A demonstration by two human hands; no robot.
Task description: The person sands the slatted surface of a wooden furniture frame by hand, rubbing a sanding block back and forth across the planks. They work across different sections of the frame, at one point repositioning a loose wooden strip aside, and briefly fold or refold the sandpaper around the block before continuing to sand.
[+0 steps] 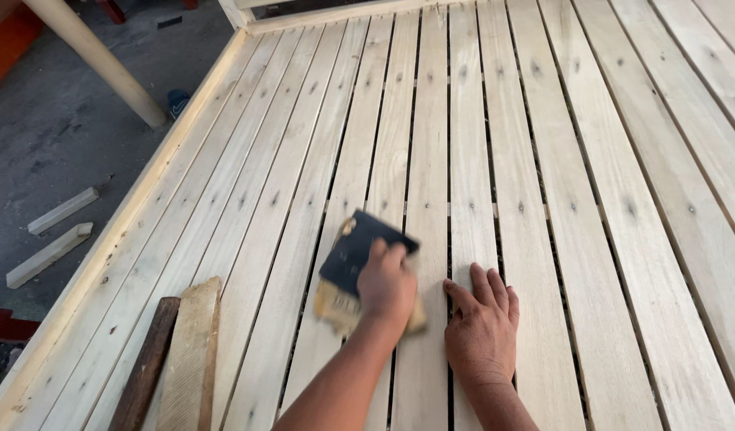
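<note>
My left hand (387,281) is closed on a sheet of dark sandpaper (353,254) with a tan backing, pressed onto the pale wooden slats (591,199) of a slatted frame. The sandpaper and hand look blurred by motion. My right hand (483,323) lies flat, palm down, on a slat just to the right of the sandpaper. It holds nothing and its fingers point away from me.
A dark wooden strip (148,367) and a lighter rough board (192,359) lie on the slats at lower left. Beyond the frame's left rail (136,211) is a grey floor with two wood offcuts (61,210) and a slanting round wooden pole (96,60).
</note>
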